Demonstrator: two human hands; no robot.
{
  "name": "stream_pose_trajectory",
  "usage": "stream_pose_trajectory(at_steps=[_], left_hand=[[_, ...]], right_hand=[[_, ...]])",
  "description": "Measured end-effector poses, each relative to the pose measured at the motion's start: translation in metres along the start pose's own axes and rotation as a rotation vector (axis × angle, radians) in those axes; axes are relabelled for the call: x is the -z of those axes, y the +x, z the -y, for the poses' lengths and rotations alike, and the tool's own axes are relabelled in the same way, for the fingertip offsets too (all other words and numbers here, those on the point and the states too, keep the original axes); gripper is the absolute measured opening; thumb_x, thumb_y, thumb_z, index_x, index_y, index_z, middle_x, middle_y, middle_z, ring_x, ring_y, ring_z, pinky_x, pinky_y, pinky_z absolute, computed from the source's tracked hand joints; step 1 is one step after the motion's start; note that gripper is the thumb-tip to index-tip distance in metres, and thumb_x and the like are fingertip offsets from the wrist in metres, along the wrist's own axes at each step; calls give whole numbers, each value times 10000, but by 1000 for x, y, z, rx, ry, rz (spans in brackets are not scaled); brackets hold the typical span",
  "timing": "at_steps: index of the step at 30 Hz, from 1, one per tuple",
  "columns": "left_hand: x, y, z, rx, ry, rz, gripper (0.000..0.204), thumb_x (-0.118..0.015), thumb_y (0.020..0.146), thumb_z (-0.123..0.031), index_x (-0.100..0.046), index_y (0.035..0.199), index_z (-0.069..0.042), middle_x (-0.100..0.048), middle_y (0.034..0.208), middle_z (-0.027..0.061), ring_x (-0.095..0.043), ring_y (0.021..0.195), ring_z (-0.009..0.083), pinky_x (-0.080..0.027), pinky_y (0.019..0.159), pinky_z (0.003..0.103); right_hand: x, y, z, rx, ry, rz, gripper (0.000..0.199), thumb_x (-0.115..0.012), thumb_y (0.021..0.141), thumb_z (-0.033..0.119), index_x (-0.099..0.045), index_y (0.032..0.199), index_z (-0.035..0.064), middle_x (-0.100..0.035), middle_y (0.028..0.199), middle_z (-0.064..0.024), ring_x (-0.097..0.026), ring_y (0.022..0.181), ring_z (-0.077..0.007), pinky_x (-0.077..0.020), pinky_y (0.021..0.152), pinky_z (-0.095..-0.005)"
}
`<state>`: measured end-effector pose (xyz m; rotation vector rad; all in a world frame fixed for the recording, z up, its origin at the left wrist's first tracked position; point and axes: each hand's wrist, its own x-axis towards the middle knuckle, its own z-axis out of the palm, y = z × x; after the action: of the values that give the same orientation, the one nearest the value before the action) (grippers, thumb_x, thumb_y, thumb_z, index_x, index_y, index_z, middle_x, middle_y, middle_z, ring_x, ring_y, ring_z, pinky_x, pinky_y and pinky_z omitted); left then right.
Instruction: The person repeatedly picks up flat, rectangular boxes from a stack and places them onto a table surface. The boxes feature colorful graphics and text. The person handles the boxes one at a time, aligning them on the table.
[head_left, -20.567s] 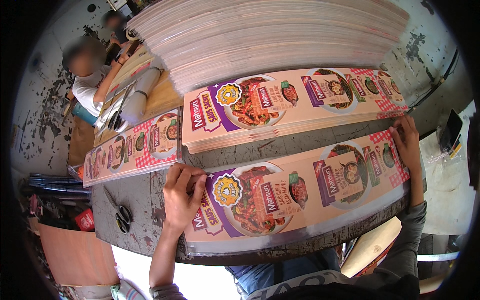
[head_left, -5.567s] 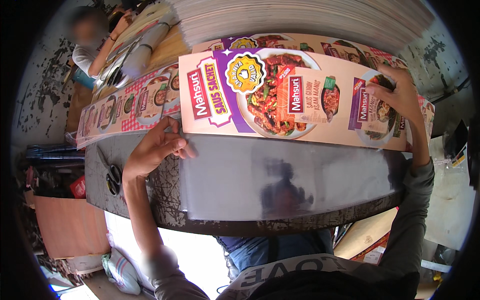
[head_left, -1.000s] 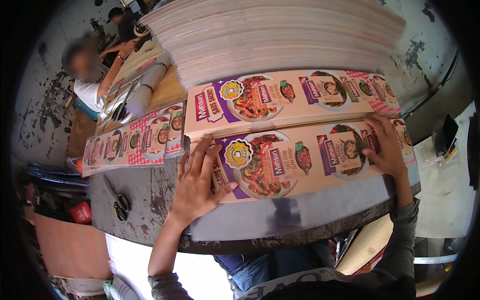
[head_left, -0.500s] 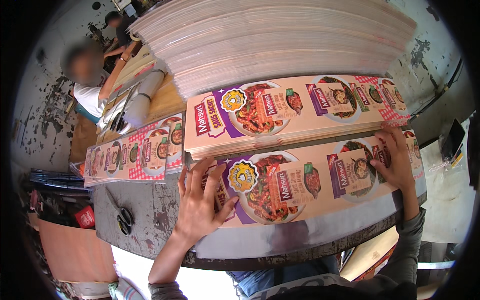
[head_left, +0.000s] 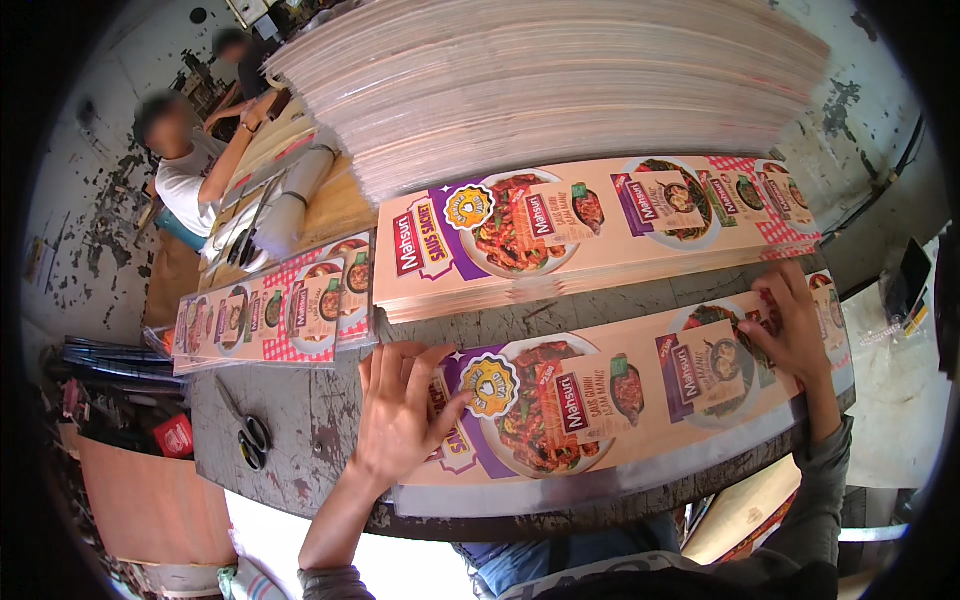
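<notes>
On a worn grey worktop (head_left: 300,430), a person presses both hands flat on a long printed card sheet (head_left: 620,400) that lies across the near edge. The left hand (head_left: 400,415) rests palm down, fingers spread and pointing away, over the sheet's left end, its forearm coming up from the lower edge. The right hand (head_left: 790,325), in a grey sleeve, lies open with fingers splayed on the sheet's right end; neither hand grips anything, and the two are well apart. The sheet is peach-coloured with a purple panel, a round yellow badge and plates of red food, and its right end has a red-and-white check; a pale glossy strip (head_left: 600,485) shows along its near edge. Just behind it, apart by a bare band of worktop, a pile of like sheets (head_left: 600,225) lies parallel, and behind that rises a tall stack of plain pale edges (head_left: 560,90). To the left, a shorter bundle of checked sheets (head_left: 270,310) with small food pictures lies tilted near the worktop's far left. Black scissors (head_left: 245,435) lie on the worktop near the left hand. A small red package (head_left: 175,435) sits below the worktop's left edge. Further back on the left, a person in a white shirt (head_left: 190,180) leans at a wooden bench beside a pale roll (head_left: 290,195).
</notes>
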<state>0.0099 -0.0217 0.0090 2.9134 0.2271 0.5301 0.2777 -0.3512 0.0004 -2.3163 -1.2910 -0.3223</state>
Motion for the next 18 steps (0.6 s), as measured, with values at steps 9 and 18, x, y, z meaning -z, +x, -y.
stream_pose_trajectory(at_steps=[9, 18], left_hand=[[-2, -2, 3, -35, 2, -40, 426, -684, 748, -183, -523, 1111, -30, -500, 942, 154, -497, 876, 317, -404, 782, 417], [-2, -5, 2, -56, -4, -125, 378, -657, 754, -136, -523, 1086, -16, -514, 939, 153, -511, 868, 324, -425, 779, 421]], right_hand=[[11, 1, 1, -14, 79, 66, 345, -706, 701, 137, -522, 972, 27, -490, 1058, -139, -501, 969, -305, -419, 771, -381], [47, -35, -45, -215, 146, 96, 441, -643, 733, 168, -512, 1143, 76, -489, 1149, -119, -463, 1083, -272, -341, 917, -348]])
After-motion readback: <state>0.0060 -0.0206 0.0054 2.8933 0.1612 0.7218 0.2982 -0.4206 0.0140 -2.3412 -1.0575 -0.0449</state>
